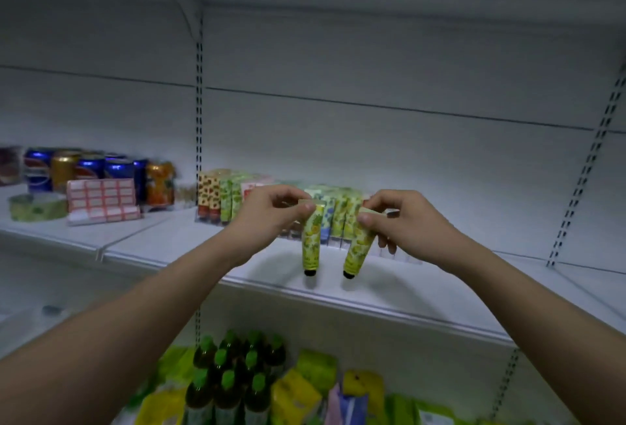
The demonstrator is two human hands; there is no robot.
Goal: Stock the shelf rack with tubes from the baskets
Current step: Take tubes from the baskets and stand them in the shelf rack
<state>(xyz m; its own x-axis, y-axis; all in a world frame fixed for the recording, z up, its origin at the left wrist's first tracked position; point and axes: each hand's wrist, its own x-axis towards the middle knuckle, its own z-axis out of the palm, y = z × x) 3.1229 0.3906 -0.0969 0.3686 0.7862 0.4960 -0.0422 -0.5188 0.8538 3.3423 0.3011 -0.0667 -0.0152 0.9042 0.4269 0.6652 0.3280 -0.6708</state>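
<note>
Placement step, seen from the head camera. The left hand (271,213) pinches the flat crimped end of one yellow-green tube (312,241), which hangs cap down and nearly upright. The right hand (399,221) pinches the crimp of a second tube (357,248), tilted with its black cap toward the left. Both tubes hang over the near part of the shelf (189,248), just in front of the rack (393,257); whether the caps touch the shelf cannot be told.

The rack, a clear divided holder on the middle shelf, already carries rows of upright tubes (216,197): spotted orange at the left, then green, pink, blue and yellow-green toward the right. Its right end, behind the right hand, looks less filled, though the slots there are hard to make out.

Judged next move: carry each tube farther back and lower it, cap down, into a free slot among the matching yellow-green rows, keeping it upright so that neighbours are not tipped.

No basket is in view. Cans (91,170) stand at far left; bottles (233,374) fill the shelf below.
</note>
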